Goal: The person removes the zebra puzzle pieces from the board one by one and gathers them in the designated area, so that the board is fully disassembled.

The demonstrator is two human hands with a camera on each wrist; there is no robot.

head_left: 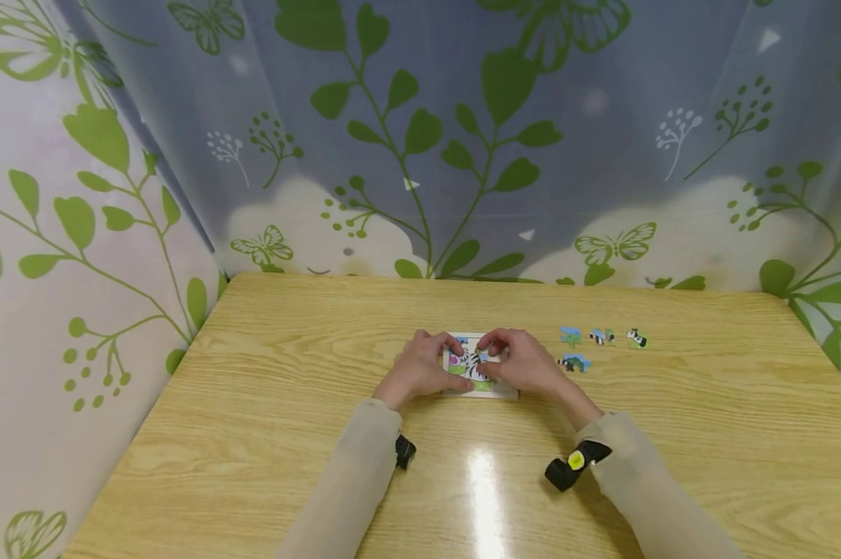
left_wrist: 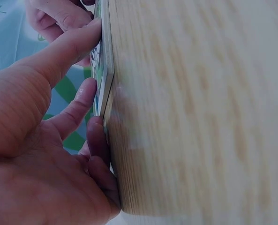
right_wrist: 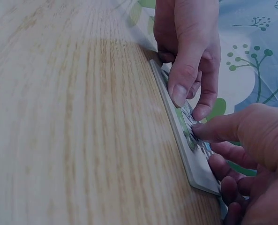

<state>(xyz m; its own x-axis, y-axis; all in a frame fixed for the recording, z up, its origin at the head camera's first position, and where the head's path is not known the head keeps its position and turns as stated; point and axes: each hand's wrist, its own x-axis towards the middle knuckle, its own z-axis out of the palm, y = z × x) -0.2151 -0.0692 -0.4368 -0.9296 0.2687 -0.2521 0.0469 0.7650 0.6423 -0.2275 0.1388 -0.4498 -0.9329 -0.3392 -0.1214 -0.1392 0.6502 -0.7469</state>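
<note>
A small jigsaw puzzle board (head_left: pixel 485 393) with a pale frame and a zebra picture lies flat on the table. My left hand (head_left: pixel 423 365) rests at its left side. That thumb (left_wrist: pixel 85 40) presses the board's face, and the index fingertip touches it farther along; both are fairly straight. From the right, my right hand (head_left: pixel 528 363) reaches over the board, thumb and forefinger pinching a puzzle piece that the fingers mostly hide. In the right wrist view, the right thumb (right_wrist: pixel 218 129) sits low over the zebra picture, close to the left hand's fingertips.
Right of the board lie several loose puzzle pieces, among them a green and blue one (head_left: pixel 570 335), a panda one (head_left: pixel 637 338) and a dark green one (head_left: pixel 575 362). The wooden table (head_left: pixel 266 365) meets a leaf-printed curtain (head_left: pixel 420 155) at its back edge.
</note>
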